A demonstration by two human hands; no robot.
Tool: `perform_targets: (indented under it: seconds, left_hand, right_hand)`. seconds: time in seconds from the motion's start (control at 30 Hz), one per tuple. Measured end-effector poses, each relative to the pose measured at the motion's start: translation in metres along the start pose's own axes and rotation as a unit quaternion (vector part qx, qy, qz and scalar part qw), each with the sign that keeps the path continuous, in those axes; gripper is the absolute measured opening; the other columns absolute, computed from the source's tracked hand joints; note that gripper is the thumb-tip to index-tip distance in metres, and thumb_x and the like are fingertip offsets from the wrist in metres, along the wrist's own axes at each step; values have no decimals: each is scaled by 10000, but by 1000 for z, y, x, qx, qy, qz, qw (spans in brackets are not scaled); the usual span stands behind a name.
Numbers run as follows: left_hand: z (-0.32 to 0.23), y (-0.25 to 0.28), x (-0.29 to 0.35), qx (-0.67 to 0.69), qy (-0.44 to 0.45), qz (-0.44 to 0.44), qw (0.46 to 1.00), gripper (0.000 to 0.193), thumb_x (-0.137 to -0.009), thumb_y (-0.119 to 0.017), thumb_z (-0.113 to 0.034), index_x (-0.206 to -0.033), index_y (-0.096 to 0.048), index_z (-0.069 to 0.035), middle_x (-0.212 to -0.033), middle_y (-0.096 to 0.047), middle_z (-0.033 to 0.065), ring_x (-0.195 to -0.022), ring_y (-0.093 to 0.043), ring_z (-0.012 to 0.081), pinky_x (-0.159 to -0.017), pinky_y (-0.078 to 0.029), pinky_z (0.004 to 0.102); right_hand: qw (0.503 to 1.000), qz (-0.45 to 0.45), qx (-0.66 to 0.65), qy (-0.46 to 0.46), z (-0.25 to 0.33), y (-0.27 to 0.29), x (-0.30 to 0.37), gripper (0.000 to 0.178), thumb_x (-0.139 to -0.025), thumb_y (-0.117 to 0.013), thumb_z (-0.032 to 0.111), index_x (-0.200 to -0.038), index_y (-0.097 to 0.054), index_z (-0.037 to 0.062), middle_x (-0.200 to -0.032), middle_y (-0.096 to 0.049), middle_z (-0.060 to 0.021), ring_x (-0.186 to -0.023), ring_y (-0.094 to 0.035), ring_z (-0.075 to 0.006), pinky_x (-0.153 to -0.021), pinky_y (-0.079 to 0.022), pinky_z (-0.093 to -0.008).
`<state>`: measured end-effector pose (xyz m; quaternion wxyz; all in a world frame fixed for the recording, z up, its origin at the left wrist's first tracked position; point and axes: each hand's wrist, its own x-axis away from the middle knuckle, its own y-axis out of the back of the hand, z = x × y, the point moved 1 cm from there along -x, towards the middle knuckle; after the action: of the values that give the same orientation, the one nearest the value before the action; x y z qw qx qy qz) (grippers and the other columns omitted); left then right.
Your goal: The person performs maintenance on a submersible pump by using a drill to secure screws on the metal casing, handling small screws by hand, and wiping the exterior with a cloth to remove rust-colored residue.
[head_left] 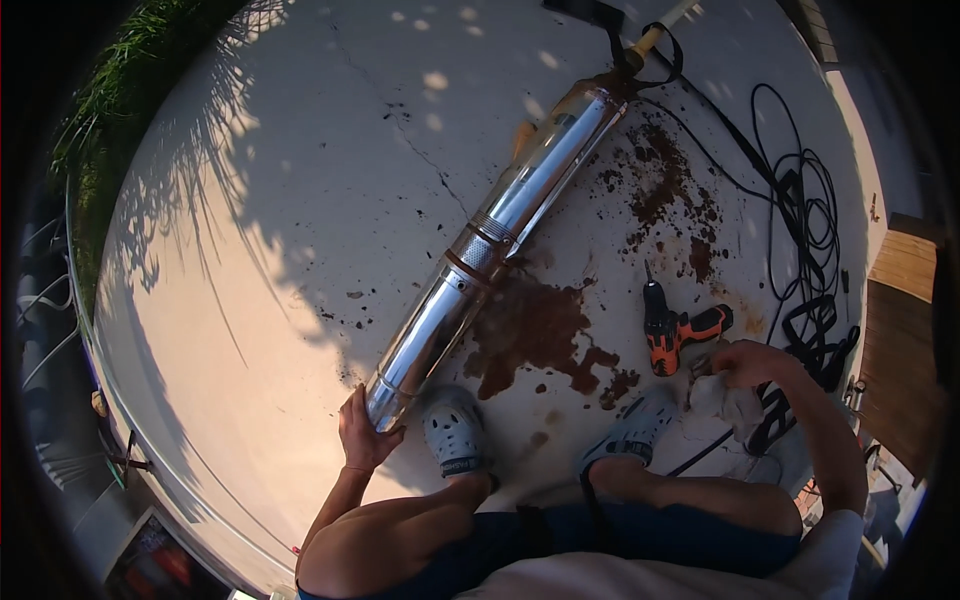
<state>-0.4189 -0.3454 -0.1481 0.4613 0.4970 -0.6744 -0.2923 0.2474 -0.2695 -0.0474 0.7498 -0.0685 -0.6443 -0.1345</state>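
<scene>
A long shiny steel submersible pump point(415, 335) lies slantwise on the concrete, its near end by my left foot. My left hand point(365, 435) is closed around that near end, thumb on one side and fingers on the other. Off to the right, my right hand point(748, 362) grips a crumpled whitish rag point(728, 402) that hangs low by the ground; its exact material is hard to make out. An orange and black cordless drill point(672, 330) rests just beyond this hand, its bit pointing away from me.
Dark reddish-brown wet stains point(535, 335) spread beside the pump. Coiled black cable point(805, 215) runs down the right side. At the pump's far end sit a pale pipe point(648, 42) and black straps. Grass point(125, 110) borders the far left.
</scene>
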Motion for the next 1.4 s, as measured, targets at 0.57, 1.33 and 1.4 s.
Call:
perform_targets:
  seconds: [0.57, 1.33, 1.4]
  left_hand:
    - [-19, -18, 19, -75, -30, -143, 986, 931, -592, -834, -150, -1412, -431, 32, -1237, -550, 250, -1136, -543, 454, -1001, -461, 518]
    - [4, -2, -1, 10, 1, -16, 1000, 1081, -505, -915, -233, -1440, -419, -18, -1231, -585, 212, -1106, -580, 412, -944, -499, 491]
    - [8, 6, -5, 23, 5, 0, 1000, 1099, -482, -925, -234, -1437, -425, -22, -1214, -598, 205, -1080, -594, 404, -932, -509, 480]
  right_hand:
    - [875, -253, 352, 215, 343, 251, -171, 237, -890, -708, 127, -1127, -713, 109, -1169, -666, -94, -1114, -649, -283, -966, -529, -409]
    - [759, -523, 280, 269, 329, 238, -153, 293, -1013, -533, 218, -1254, -535, 52, -1124, -560, -122, -933, -674, -295, -851, -556, -429]
    - [811, -480, 170, 287, 321, 210, -111, 318, -1038, -511, 254, -1282, -526, 49, -1023, -577, -118, -876, -662, -252, -812, -545, -414]
